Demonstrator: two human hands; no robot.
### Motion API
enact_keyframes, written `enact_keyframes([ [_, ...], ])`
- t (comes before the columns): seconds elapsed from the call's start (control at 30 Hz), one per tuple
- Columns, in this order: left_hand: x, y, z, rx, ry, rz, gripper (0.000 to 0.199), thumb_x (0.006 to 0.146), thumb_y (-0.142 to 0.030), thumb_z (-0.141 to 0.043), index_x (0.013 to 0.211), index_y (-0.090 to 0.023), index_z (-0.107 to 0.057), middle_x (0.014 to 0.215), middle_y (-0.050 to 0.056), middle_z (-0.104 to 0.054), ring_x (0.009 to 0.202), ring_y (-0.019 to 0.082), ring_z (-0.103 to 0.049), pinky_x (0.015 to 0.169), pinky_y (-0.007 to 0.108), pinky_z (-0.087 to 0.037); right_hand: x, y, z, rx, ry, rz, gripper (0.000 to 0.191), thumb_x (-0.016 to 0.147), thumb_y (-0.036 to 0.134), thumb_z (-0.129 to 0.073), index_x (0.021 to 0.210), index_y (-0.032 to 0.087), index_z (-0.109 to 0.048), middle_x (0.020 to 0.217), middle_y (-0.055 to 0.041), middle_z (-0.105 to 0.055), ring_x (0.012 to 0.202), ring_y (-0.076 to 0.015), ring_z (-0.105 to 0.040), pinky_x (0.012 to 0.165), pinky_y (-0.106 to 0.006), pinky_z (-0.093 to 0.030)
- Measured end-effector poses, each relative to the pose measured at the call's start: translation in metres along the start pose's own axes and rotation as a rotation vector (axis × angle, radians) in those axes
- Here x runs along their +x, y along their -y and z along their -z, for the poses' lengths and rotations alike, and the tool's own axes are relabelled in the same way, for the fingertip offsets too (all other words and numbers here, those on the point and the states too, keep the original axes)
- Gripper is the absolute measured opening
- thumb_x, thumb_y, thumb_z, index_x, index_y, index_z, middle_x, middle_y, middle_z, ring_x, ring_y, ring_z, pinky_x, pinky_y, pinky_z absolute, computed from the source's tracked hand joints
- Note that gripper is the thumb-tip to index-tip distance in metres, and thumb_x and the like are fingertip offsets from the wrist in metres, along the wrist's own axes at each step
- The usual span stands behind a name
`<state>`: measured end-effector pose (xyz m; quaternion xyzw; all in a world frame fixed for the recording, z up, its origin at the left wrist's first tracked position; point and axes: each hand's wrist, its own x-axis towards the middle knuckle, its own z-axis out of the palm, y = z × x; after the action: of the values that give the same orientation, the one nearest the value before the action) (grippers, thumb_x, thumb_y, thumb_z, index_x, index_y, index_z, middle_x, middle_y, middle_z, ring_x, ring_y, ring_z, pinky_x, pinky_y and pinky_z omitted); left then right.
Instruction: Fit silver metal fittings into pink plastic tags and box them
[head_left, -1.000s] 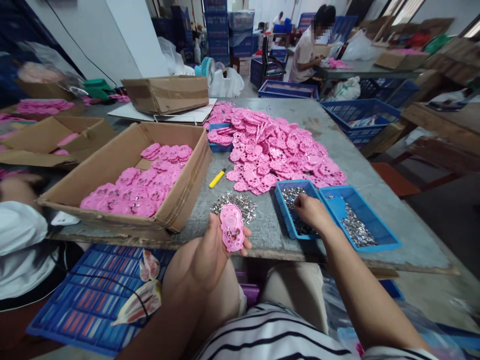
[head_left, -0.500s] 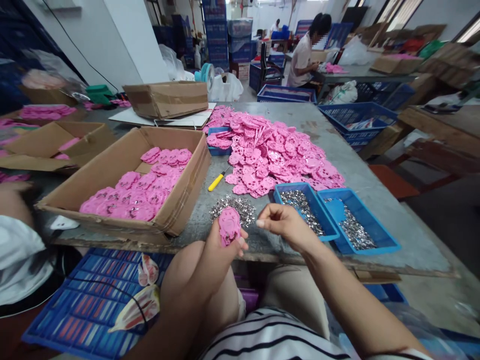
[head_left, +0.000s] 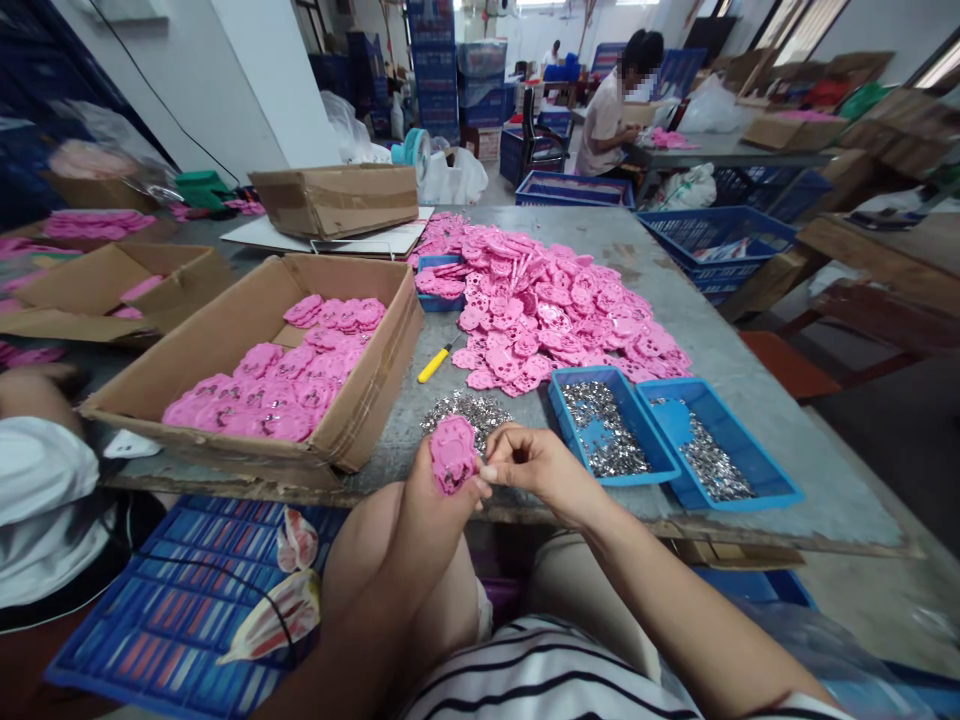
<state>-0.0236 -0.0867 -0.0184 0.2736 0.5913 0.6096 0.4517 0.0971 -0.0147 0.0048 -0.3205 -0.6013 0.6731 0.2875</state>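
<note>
My left hand (head_left: 435,500) grips a pink plastic piece (head_left: 453,452) with a scalloped outline, held upright over the table's front edge. Small metal bits show near its lower end. The pinched fingers of my right hand (head_left: 534,468) meet the piece's lower right side; whatever is between them is too small to make out. Just behind both hands lies a loose heap of small shiny metal parts (head_left: 469,408). To the right, a blue tray (head_left: 664,470) and a second blue tray (head_left: 780,490) hold more metal parts.
A large heap of pink pieces (head_left: 540,300) covers the table's middle. A yellow-handled tool (head_left: 433,365) lies before it. At left stands a cardboard box (head_left: 375,400) with pink pieces inside. Another person's leg (head_left: 37,500) is at far left; a co-worker (head_left: 604,115) sits behind.
My right hand has moved left from beside the metal heap to the pink piece. My left hand has tilted the piece slightly and shifted it a little left.
</note>
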Motion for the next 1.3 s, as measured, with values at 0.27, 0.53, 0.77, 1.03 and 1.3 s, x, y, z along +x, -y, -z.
enact_keyframes([
  [0.27, 0.002, 0.006, 0.003, 0.092, -0.025, -0.061, 0.039, 0.059, -0.024, -0.073, 0.091, -0.018, -0.053, 0.067, -0.003, -0.062, 0.053, 0.010, -0.058, 0.048, 0.020, -0.047, -0.001, -0.004, 0.000, -0.117, 0.019, 0.064, 0.045, 0.062, 0.058, -0.077, 0.052, 0.019, -0.056, 0.068, -0.0010, -0.057, 0.070, -0.0146, -0.054, 0.071, -0.031, -0.040],
  [0.53, 0.004, -0.001, 0.001, 0.165, -0.104, -0.134, 0.043, 0.054, -0.024, -0.071, 0.093, -0.016, -0.056, 0.071, -0.002, -0.063, 0.061, 0.011, -0.058, 0.060, 0.023, -0.050, -0.005, -0.006, -0.002, -0.239, -0.028, 0.093, 0.038, 0.068, 0.052, -0.074, 0.058, 0.019, -0.056, 0.072, -0.0015, -0.058, 0.070, -0.0143, -0.051, 0.067, -0.030, -0.038],
  [0.77, -0.002, -0.009, 0.003, 0.078, -0.058, -0.068, 0.041, 0.060, -0.024, -0.074, 0.094, -0.018, -0.053, 0.071, -0.003, -0.063, 0.057, 0.010, -0.057, 0.056, 0.022, -0.048, -0.008, 0.000, -0.002, -0.301, -0.092, 0.191, 0.021, 0.076, 0.030, -0.066, 0.060, 0.020, -0.058, 0.080, -0.0037, -0.061, 0.078, -0.0164, -0.055, 0.075, -0.032, -0.042],
  [1.03, -0.004, -0.028, -0.003, -0.414, 0.147, -0.073, 0.064, 0.085, -0.069, -0.033, 0.115, -0.019, -0.061, 0.104, 0.013, -0.067, 0.112, 0.027, -0.059, 0.090, 0.041, -0.052, -0.004, -0.007, -0.026, 0.050, -0.334, 0.194, 0.021, 0.070, 0.038, -0.076, 0.061, 0.022, -0.065, 0.107, -0.0069, -0.062, 0.115, -0.0257, -0.052, 0.101, -0.046, -0.037],
  [1.3, -0.007, -0.027, -0.001, -0.441, 0.051, -0.102, 0.064, 0.082, -0.070, -0.042, 0.118, -0.020, -0.060, 0.110, 0.012, -0.067, 0.122, 0.026, -0.054, 0.095, 0.043, -0.051, 0.004, -0.004, -0.042, 0.068, -0.267, 0.233, 0.023, 0.074, 0.032, -0.073, 0.057, 0.021, -0.061, 0.106, -0.0056, -0.067, 0.108, -0.0234, -0.055, 0.099, -0.045, -0.038],
])
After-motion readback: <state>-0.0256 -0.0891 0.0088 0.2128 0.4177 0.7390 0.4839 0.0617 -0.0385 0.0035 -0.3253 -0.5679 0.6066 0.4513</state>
